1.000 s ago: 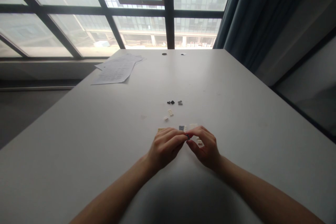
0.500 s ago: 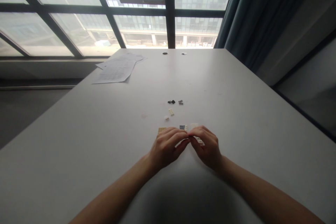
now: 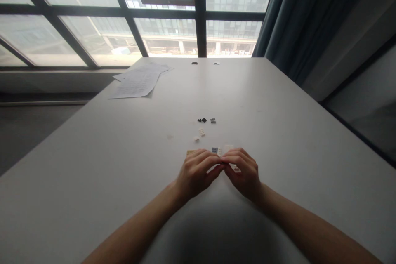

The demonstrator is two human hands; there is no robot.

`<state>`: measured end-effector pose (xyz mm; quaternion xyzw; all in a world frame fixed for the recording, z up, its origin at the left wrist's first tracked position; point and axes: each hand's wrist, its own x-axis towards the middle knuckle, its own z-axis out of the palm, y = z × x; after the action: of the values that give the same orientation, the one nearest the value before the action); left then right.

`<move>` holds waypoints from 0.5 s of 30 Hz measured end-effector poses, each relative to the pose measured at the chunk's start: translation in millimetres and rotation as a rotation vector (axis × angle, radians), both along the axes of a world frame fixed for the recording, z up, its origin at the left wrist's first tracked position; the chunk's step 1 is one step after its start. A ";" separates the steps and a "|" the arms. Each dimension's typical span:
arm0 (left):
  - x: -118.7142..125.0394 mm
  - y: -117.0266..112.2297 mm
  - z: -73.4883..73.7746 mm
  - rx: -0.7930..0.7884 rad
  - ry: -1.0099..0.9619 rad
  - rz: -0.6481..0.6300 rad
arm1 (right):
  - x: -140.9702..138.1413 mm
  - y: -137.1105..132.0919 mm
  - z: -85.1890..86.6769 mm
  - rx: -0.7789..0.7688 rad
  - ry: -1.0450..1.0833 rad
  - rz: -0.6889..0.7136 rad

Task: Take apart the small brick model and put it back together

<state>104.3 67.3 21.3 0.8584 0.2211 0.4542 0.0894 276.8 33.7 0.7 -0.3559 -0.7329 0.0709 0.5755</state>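
My left hand (image 3: 198, 169) and my right hand (image 3: 243, 169) meet at the fingertips over the near part of the table. Both are closed in a pinch, thumbs against fingers; whatever they hold is too small or hidden to make out. Just beyond my left fingers a tan studded toy-brick piece (image 3: 191, 152) shows in part. A grey studded piece (image 3: 214, 149) and a narrow white studded piece (image 3: 219, 151) lie behind the meeting fingertips. Past my right hand is a pale flat piece (image 3: 229, 147). Small whitish pieces under the right hand are partly covered.
Farther out lie a cream studded piece (image 3: 202, 132), a small white piece (image 3: 196, 139), black pieces (image 3: 202, 120) and grey pieces (image 3: 213, 120). Printed papers (image 3: 136, 84) rest at the table's far left. Two round holes (image 3: 194, 63) sit near the far edge, below the window.
Both hands stay almost in place. My right fingertips have shifted very slightly against the left ones; the pieces on the table have not moved.
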 end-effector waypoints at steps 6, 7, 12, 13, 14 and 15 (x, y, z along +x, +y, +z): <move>-0.7 0.8 -0.2 -0.018 -0.031 -0.017 | -1.6 -1.4 3.4 -0.010 -0.001 -0.007; -0.8 0.8 -0.4 -0.017 -0.037 -0.019 | -1.6 -1.5 3.6 -0.013 -0.001 -0.006; -0.7 0.3 -1.3 -0.006 -0.070 -0.050 | -0.5 -0.9 2.5 -0.017 0.007 0.006; -0.7 0.2 -1.3 -0.003 -0.076 -0.054 | -0.3 -0.7 2.1 -0.019 0.007 0.010; -0.8 0.2 -1.3 -0.001 -0.082 -0.056 | -0.1 -0.6 1.7 -0.021 0.008 0.011; -0.8 0.1 -1.2 0.001 -0.086 -0.056 | 0.0 -0.5 1.3 -0.024 0.007 0.012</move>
<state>103.5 67.4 20.1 0.8439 0.1925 0.4882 0.1113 276.8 33.2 2.0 -0.3580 -0.7320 0.0846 0.5734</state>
